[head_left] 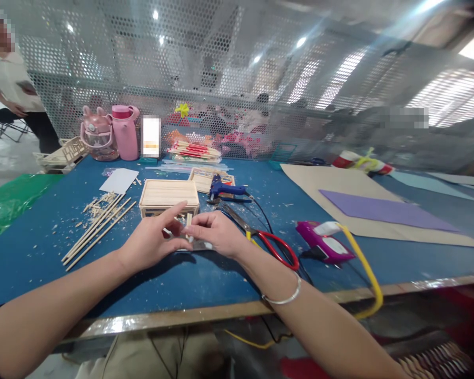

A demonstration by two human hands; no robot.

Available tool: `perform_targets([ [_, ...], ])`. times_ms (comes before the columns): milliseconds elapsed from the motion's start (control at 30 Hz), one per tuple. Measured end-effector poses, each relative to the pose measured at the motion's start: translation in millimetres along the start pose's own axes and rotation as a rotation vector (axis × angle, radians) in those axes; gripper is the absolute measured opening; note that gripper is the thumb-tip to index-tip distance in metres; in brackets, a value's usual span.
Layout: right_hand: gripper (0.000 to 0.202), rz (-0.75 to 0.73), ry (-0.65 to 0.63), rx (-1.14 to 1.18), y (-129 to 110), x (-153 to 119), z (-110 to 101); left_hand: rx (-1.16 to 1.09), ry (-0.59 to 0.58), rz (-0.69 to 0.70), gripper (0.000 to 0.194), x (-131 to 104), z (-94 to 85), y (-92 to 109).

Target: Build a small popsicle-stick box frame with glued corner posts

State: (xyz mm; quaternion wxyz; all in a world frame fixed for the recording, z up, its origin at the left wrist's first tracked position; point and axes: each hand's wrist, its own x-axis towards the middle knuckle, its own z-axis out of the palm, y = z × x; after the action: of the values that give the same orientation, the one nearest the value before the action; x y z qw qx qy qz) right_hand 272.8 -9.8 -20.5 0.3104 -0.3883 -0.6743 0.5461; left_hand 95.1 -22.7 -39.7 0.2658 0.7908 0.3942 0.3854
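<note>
R hand, just below frame ctr, pinches short wood pc. at its fingertips, betw. both hands. L hand, left of pc.: thumb & fingers spread. Wood box just behind.

The blue table carries a wooden box, loose sticks and red-handled scissors. Two pink bottles stand near its far edge.

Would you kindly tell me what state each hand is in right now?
Left hand: open, holding nothing visible.
Right hand: closed, pinching a small wooden piece.
</note>
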Motion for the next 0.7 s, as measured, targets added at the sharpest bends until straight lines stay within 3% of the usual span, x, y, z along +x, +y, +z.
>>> perform_targets([
  [100,0.037,0.014,0.001,-0.01,-1,0,0,-0.091,0.01,-0.069,0.047,0,2.2,3],
  [200,0.037,0.002,-0.01,-0.016,-1,0,0,-0.108,0.028,-0.038,0.03,0,2.3,5],
  [367,0.035,-0.08,0.026,-0.147,1,0,-1,-0.235,0.024,-0.105,0.025,2,0.9,8],
  [533,0.033,-0.16,0.091,-0.306,3,2,3,-0.564,0.043,-0.361,0.028,7,4.1,10],
  [700,0.026,-0.137,0.043,-0.365,9,5,4,-0.574,0.087,-0.455,0.028,10,4.3,9],
])
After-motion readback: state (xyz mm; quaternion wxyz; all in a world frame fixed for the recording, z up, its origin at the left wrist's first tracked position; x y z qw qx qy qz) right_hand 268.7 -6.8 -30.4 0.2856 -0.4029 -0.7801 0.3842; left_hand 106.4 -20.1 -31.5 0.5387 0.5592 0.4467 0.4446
